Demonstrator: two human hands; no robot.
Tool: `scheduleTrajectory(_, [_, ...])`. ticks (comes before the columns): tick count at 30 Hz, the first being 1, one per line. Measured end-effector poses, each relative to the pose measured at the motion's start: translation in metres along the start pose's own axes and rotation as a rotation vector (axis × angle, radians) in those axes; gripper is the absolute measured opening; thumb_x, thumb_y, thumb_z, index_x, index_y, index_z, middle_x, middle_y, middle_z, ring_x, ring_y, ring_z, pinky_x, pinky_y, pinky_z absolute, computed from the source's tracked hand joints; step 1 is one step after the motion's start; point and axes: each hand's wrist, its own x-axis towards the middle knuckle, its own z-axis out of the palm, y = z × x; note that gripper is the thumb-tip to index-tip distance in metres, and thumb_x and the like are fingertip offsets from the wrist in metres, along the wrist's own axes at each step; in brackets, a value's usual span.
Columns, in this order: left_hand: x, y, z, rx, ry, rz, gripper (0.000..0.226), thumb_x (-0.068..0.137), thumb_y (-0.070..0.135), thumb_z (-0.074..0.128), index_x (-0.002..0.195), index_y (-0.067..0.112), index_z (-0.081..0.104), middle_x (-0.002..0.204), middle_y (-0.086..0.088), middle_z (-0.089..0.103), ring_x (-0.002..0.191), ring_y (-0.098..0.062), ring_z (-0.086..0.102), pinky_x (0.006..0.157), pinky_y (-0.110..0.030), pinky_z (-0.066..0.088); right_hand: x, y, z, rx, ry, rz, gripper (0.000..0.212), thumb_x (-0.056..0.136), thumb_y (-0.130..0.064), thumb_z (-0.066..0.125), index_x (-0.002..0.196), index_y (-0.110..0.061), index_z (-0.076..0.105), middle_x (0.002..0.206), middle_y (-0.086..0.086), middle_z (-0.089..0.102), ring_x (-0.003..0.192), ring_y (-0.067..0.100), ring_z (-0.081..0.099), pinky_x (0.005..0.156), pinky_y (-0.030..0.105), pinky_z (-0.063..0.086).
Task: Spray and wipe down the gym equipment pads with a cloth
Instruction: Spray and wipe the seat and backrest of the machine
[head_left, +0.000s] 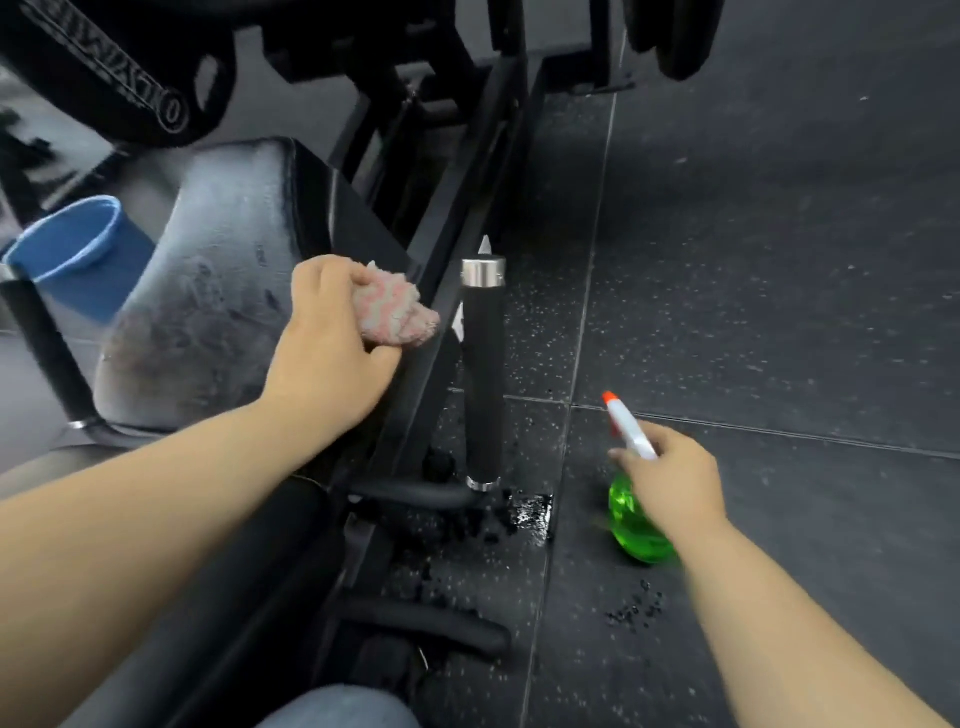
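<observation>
A worn grey seat pad (208, 291) with scuffed patches sits at centre left. My left hand (327, 343) grips a bunched pink and white cloth (397, 312) at the pad's right edge, against the black frame. My right hand (670, 478) holds a spray bottle (631, 514) of green liquid by its neck, low over the floor at the right. Its white head with the orange nozzle points up and left.
A black foam handle (483, 374) with a chrome cap stands upright between my hands. A blue bucket (72, 249) sits at the far left. A black weight plate (114, 73) hangs at the top left. The dark rubber floor (779, 260) has a wet patch (530, 514) by the frame.
</observation>
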Motion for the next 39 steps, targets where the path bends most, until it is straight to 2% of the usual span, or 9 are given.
scheduleTrajectory(7, [0.014,-0.024,-0.024,-0.107,0.128,-0.125,0.060,0.077,0.010,0.068,0.123,0.045,0.050,0.115,0.001,0.058,0.107,-0.014,0.049,0.093,-0.028,0.042,-0.011,-0.025,-0.040,-0.399,-0.386,0.189,0.064,0.066,-0.005,0.086,0.125,-0.008,0.062,0.107,0.009,0.069,0.092,0.024,0.063,0.074,0.027,0.046])
scheduleTrajectory(12, [0.020,-0.031,-0.048,-0.451,0.164,-0.136,0.048,0.077,0.014,0.076,0.097,0.052,0.053,0.107,0.016,0.065,0.088,0.001,0.062,0.081,-0.017,0.050,-0.045,-0.168,-0.049,0.092,0.084,-0.517,0.015,0.087,-0.026,0.066,0.097,-0.037,0.069,0.097,-0.009,0.072,0.085,0.013,0.062,0.076,0.028,0.045])
scheduleTrajectory(17, [0.026,-0.029,-0.068,-0.696,0.210,-0.115,0.051,0.077,-0.006,0.069,0.103,0.037,0.059,0.098,0.011,0.071,0.088,-0.004,0.069,0.074,-0.017,0.054,-0.072,-0.294,0.063,0.323,-0.677,-0.455,0.053,0.083,-0.054,0.065,0.133,-0.042,0.052,0.125,-0.004,0.065,0.100,0.013,0.066,0.086,0.038,0.054])
scheduleTrajectory(20, [0.033,-0.047,-0.084,-0.953,0.135,-0.169,0.052,0.082,-0.012,0.063,0.119,0.024,0.060,0.108,0.006,0.073,0.100,-0.006,0.069,0.082,-0.024,0.057,-0.067,-0.314,0.113,0.428,-0.681,-0.346,0.029,0.091,-0.041,0.067,0.106,-0.015,0.069,0.091,0.005,0.073,0.070,0.019,0.066,0.060,0.030,0.053])
scheduleTrajectory(23, [0.045,-0.098,-0.082,-0.519,0.016,-0.234,0.061,0.091,0.022,0.067,0.144,0.036,0.040,0.144,0.011,0.049,0.136,-0.014,0.045,0.111,-0.039,0.040,-0.031,-0.327,0.144,0.426,-0.274,-0.419,0.017,0.091,-0.027,0.059,0.091,-0.011,0.067,0.073,0.005,0.067,0.058,0.019,0.060,0.060,0.033,0.055])
scheduleTrajectory(25, [0.047,-0.126,-0.072,0.003,-0.235,-0.266,0.081,0.088,0.056,0.060,0.153,0.045,0.012,0.164,0.011,0.011,0.150,-0.032,0.010,0.115,-0.058,0.026,-0.006,-0.337,0.156,0.290,-0.024,-0.499,0.024,0.089,-0.027,0.050,0.106,-0.019,0.066,0.101,0.004,0.068,0.087,0.020,0.065,0.086,0.043,0.055])
scheduleTrajectory(28, [0.055,-0.141,-0.061,0.112,-0.334,-0.267,0.087,0.087,0.065,0.053,0.153,0.046,-0.001,0.163,0.016,-0.010,0.150,-0.038,-0.005,0.111,-0.065,0.027,0.014,-0.341,0.178,0.030,-0.047,-0.515,0.034,0.101,-0.027,0.044,0.132,-0.020,0.056,0.126,0.003,0.059,0.115,0.022,0.056,0.102,0.034,0.043])
scheduleTrajectory(35, [0.056,-0.136,-0.061,0.225,-0.376,-0.266,0.088,0.089,0.065,0.048,0.152,0.045,-0.009,0.161,0.017,-0.017,0.150,-0.035,-0.008,0.104,-0.067,0.036,-0.041,-0.269,0.161,0.042,-0.172,-0.493,0.011,0.098,-0.026,0.054,0.093,-0.035,0.058,0.087,-0.019,0.064,0.077,-0.010,0.057,0.067,0.001,0.038])
scheduleTrajectory(39, [0.059,-0.142,-0.067,0.220,-0.440,-0.219,0.094,0.086,0.067,0.050,0.151,0.044,-0.015,0.159,0.018,-0.022,0.149,-0.038,-0.010,0.105,-0.064,0.036,-0.004,-0.314,0.162,0.192,-0.070,-0.485,0.012,0.094,-0.028,0.058,0.083,-0.030,0.062,0.083,-0.014,0.068,0.084,0.008,0.065,0.088,0.025,0.052])
